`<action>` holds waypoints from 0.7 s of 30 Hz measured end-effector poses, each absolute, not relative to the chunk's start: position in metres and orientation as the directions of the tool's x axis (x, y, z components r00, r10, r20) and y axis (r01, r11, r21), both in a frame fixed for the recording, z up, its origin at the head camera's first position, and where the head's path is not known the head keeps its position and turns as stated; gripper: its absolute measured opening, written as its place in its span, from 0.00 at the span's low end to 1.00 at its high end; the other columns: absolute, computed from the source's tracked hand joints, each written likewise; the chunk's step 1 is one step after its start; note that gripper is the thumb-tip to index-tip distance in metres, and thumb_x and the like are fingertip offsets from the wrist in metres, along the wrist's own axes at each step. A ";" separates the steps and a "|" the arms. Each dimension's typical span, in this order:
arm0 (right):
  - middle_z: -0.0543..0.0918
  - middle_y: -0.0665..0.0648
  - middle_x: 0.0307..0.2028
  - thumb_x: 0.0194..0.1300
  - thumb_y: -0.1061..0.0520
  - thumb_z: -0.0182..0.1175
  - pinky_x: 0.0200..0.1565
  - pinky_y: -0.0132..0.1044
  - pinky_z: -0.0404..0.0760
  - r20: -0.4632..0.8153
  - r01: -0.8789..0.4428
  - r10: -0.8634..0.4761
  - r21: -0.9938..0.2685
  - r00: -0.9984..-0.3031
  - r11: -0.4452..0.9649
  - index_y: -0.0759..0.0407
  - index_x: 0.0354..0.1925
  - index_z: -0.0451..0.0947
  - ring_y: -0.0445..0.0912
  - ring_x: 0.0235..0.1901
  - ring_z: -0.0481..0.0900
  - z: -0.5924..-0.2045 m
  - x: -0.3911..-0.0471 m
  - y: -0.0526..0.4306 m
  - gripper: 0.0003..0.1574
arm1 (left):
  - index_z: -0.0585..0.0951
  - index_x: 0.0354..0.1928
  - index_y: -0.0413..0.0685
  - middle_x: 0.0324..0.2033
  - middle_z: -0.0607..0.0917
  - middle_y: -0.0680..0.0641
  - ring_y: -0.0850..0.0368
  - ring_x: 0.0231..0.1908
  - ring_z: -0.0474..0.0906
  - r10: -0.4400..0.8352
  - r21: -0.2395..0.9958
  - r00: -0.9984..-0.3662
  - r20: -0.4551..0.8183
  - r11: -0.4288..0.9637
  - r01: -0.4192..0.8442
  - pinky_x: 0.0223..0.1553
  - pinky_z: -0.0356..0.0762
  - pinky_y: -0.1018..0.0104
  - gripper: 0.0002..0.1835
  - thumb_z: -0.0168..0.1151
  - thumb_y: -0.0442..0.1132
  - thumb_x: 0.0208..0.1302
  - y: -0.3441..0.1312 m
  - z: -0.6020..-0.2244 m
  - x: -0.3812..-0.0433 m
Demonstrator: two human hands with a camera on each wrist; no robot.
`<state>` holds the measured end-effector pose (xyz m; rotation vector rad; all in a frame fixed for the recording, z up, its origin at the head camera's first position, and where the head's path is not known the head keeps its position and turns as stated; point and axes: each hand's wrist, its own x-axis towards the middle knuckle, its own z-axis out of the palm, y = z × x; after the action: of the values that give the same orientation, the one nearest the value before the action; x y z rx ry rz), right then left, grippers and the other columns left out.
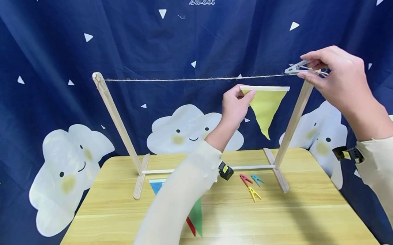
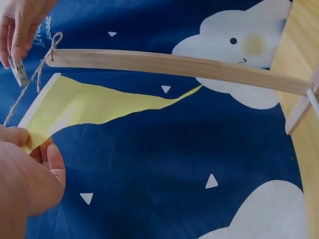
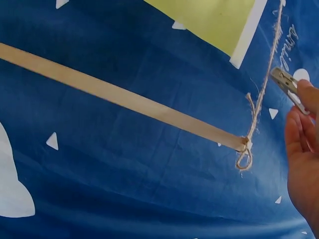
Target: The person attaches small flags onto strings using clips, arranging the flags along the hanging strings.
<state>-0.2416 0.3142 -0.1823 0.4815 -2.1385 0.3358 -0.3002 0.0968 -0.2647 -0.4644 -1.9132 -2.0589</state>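
Observation:
My left hand [image 1: 236, 105] pinches a yellow triangular pennant [image 1: 265, 106] by the left end of its white top strip. The pennant hangs point down, just below a twine line [image 1: 181, 79] strung between two wooden posts. In my right hand [image 1: 340, 72] a grey clothespin [image 1: 296, 67] is held between thumb and fingers, its nose overlapping the twine near the right post [image 1: 295, 120]. Seen from the right wrist, the clothespin [image 3: 286, 84] is beside the twine [image 3: 269, 74], and the strip's free corner [image 3: 237, 60] lies on the other side of the line.
Red, blue and yellow clothespins [image 1: 253, 194] lie on the wooden table [image 1: 240, 223] near the right foot of the stand. Blue [image 1: 156, 185], green [image 1: 196, 215] and red [image 1: 191, 227] pennants lie partly under my left sleeve. A crossbar [image 1: 254, 167] joins the left post [image 1: 117, 122] and right post low down.

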 end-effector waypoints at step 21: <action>0.84 0.66 0.45 0.67 0.64 0.69 0.50 0.06 0.54 0.710 -0.383 -0.235 -0.053 -0.664 0.922 0.63 0.55 0.85 0.39 0.41 0.71 -0.160 -0.247 0.320 0.18 | 0.87 0.41 0.42 0.26 0.82 0.52 0.67 0.27 0.74 -0.010 0.924 -0.925 0.379 -0.045 0.380 0.29 0.75 0.78 0.06 0.69 0.38 0.69 0.120 -0.258 -0.303</action>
<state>-0.2466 0.3198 -0.1602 0.4368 -2.3232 0.2540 -0.3034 0.1200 -0.2581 -0.3946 -1.9601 -2.0538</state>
